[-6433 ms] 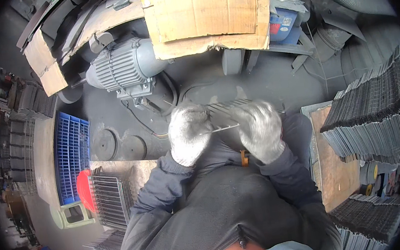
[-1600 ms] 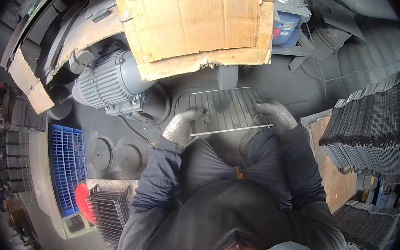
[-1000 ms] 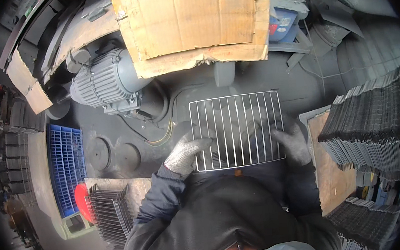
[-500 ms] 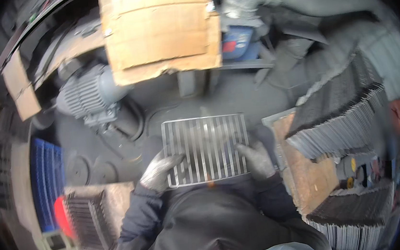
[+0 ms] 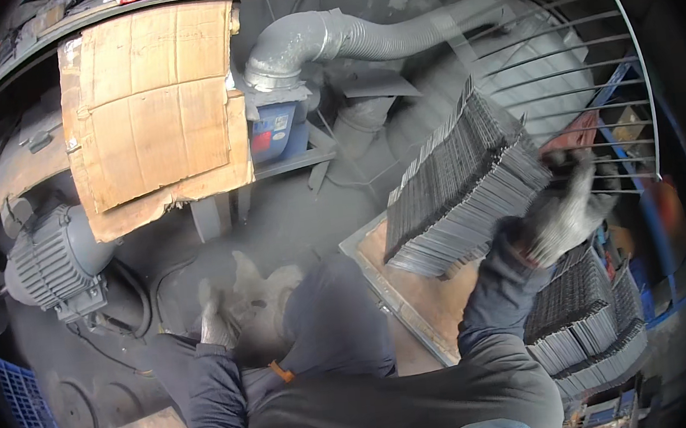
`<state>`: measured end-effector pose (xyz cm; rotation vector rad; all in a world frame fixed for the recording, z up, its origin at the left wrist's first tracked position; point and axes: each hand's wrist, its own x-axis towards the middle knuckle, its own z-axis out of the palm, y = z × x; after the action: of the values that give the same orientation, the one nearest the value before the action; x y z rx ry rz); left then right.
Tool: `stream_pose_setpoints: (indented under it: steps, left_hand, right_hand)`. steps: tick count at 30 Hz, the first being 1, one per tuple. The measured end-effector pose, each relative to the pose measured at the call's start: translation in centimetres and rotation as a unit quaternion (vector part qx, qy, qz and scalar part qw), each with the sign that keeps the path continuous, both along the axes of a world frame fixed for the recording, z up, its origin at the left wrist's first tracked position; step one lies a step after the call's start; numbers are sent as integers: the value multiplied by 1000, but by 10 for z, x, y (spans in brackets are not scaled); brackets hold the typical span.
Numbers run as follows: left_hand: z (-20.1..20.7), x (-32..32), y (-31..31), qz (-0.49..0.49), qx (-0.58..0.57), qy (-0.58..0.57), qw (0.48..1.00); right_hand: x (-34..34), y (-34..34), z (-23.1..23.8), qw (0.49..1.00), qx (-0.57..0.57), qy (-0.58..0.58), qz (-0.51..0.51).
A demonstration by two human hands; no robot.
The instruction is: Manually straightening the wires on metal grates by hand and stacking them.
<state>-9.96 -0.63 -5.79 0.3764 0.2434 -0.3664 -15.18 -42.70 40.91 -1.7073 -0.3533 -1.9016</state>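
My right hand [image 5: 562, 218], in a pale grey work glove, is stretched out to the far right. It grips the near end of a metal wire grate [image 5: 569, 72], a rack of parallel bars in a thin frame, held up and tilted. Beneath and left of that hand stands a long stack of dark grates [image 5: 463, 178] with their edges upward. My gloved left hand [image 5: 216, 321] is by my left thigh, holding nothing, its fingers loosely extended and slightly blurred.
More stacked grates [image 5: 584, 314] stand on the right. A wooden board [image 5: 426, 309] lies under the long stack. Ahead are a cardboard sheet [image 5: 155, 108], a grey electric motor [image 5: 59, 262] and a flexible duct [image 5: 380, 37]. A blue crate [image 5: 23, 410] sits at left.
My view has turned right. The grate, earlier between both hands over my lap, is now raised far right in my right hand. My left hand has let go of it.
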Motion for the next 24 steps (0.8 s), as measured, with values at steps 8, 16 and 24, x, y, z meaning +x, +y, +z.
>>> stream_pose_setpoints:
  steps: [8,16,24]
  left_hand:
    - [-53,22,2,-38,245,53,967]
    - [-56,27,-2,-86,360,38,928]
    - [-62,27,-4,-107,389,19,915]
  right_hand:
    - [34,-165,53,953,-200,73,-216]
    - [28,-204,26,805,-331,224,-439]
    - [26,-192,15,829,-291,275,-391]
